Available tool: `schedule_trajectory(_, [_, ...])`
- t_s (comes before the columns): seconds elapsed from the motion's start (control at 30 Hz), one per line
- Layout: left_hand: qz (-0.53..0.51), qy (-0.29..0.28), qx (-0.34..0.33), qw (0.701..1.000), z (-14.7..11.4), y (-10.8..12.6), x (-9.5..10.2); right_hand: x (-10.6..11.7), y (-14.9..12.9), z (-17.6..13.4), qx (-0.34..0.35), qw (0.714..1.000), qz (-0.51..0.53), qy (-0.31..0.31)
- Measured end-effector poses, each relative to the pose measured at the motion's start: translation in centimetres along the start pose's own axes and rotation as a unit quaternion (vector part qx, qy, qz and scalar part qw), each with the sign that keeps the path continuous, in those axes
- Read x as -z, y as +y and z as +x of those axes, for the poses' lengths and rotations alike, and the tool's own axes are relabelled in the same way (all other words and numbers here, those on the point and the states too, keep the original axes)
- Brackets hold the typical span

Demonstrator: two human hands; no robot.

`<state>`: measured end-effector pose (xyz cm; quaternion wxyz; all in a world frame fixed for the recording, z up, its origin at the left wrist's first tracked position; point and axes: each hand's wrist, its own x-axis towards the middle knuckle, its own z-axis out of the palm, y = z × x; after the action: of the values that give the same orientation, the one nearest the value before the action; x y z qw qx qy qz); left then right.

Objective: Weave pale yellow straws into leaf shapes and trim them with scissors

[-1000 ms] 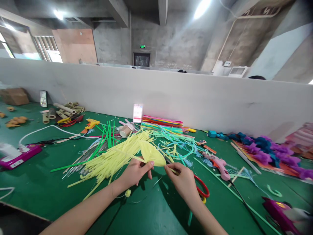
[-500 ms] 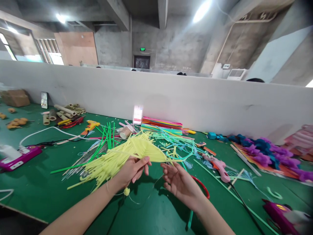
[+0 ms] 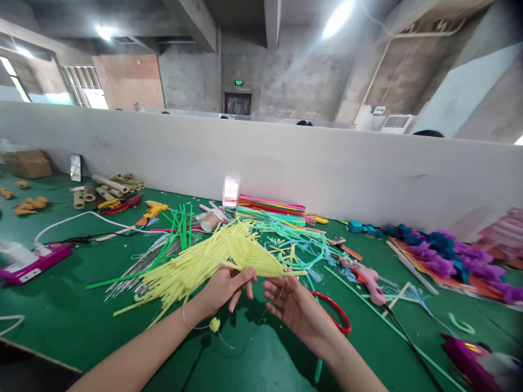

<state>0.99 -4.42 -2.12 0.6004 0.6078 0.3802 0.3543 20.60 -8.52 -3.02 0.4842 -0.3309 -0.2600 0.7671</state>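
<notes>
My left hand point(image 3: 229, 286) grips the lower edge of a yellow fan-shaped piece point(image 3: 261, 260) that looks made of pipe cleaners laid side by side, its thumb on top. At the right tip of that piece is my right hand point(image 3: 296, 307), thumb and forefinger closed on the tip, the other fingers loosely curled. A thin clear thread point(image 3: 232, 347) hangs in a loop between the hands and passes round my left wrist. On the thread near that wrist sits a small yellow knob point(image 3: 214, 325). Behind my left hand lies a heap of loose yellow pipe cleaners point(image 3: 175, 272).
Red-handled scissors point(image 3: 343, 321) lie partly behind my right hand. A pink glue gun point(image 3: 370, 283) with a black cord is further right. Green pipe cleaners point(image 3: 186, 226), a yellow glue gun point(image 3: 155, 208) and a magenta power strip point(image 3: 36, 264) are leftward. A white partition point(image 3: 183, 152) runs behind.
The yellow piece has tilted, its right end coming slightly down and nearer. My right hand has moved a little left, and its thumb and forefinger now meet the piece's tip.
</notes>
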Motion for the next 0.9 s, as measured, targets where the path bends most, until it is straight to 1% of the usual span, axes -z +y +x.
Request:
schedule_trajectory(0.1, [-0.011,-0.002,0.006,1.0,0.0,-0.1,0.0,-0.3,0.0,0.1,0.029,0.999,-0.013,0.028])
schedule_trajectory(0.17, [-0.013,-0.005,0.003,1.0,0.1,-0.3,0.0,-0.5,0.0,0.1,0.03,0.999,-0.016,0.039])
schedule_trajectory(0.33, [-0.011,-0.003,-0.023,1.0,0.2,-0.5,0.0,-1.0,0.0,-0.4,0.03,0.998,-0.012,0.045])
schedule_trajectory(0.5, [-0.015,-0.004,-0.034,0.999,0.2,-0.5,0.0,-1.4,-0.2,-0.4,0.062,0.996,-0.027,0.062])
schedule_trajectory(0.7, [-0.002,0.0,-0.05,0.999,0.3,-0.5,-0.1,-1.3,-0.2,0.0,0.091,0.991,-0.062,0.078])
schedule_trajectory(0.8, [-0.006,0.001,-0.046,0.999,0.3,-0.6,-0.1,-1.2,-0.1,0.1,0.106,0.988,-0.067,0.086])
schedule_trajectory(0.9, [-0.011,-0.002,-0.034,0.999,0.2,-0.3,-0.2,-1.1,0.1,0.1,0.107,0.99,-0.036,0.088])
